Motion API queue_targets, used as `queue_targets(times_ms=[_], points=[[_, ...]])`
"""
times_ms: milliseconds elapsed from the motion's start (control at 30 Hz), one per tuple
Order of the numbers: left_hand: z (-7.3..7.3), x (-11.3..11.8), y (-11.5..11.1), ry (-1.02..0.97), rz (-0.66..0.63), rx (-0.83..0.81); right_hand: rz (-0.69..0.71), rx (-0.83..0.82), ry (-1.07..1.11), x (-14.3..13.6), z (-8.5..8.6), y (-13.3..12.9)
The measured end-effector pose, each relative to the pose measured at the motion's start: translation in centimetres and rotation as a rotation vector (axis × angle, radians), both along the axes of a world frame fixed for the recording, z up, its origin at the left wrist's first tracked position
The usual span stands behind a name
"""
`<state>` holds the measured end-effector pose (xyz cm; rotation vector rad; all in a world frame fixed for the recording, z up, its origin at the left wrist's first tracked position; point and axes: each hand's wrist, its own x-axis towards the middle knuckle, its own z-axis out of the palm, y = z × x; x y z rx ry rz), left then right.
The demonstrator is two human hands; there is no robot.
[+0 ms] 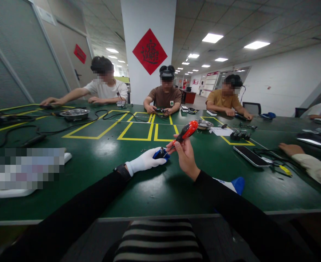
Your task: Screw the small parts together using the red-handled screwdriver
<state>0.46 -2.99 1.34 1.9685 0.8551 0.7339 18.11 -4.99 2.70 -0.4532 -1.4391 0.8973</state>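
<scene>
My left hand [145, 161], in a white glove with blue on the finger side, is closed around a small dark part with a round metallic top [162, 150]. Bare, my right hand [187, 156] grips a screwdriver [187, 131] with a red and black handle. The handle tilts up to the right, and the thin shaft slants down left toward the part. Whether the tip touches it I cannot tell. Both hands are close together above the green table [138, 196].
A phone [251, 156] and cables lie to the right, near another person's arm [310, 163]. A white and blue glove [237, 185] rests by my right forearm. Metal bowls [74, 114], black parts [240, 135] and yellow tape outlines are farther off. Several people sit around the table.
</scene>
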Motion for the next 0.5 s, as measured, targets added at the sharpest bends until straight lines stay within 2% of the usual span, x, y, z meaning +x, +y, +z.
queue_targets(times_ms=[500], points=[[-0.7, 0.01, 0.51, -0.027, 0.027, -0.052, 0.03, 0.007, -0.046, 0.2, 0.08, 0.11]])
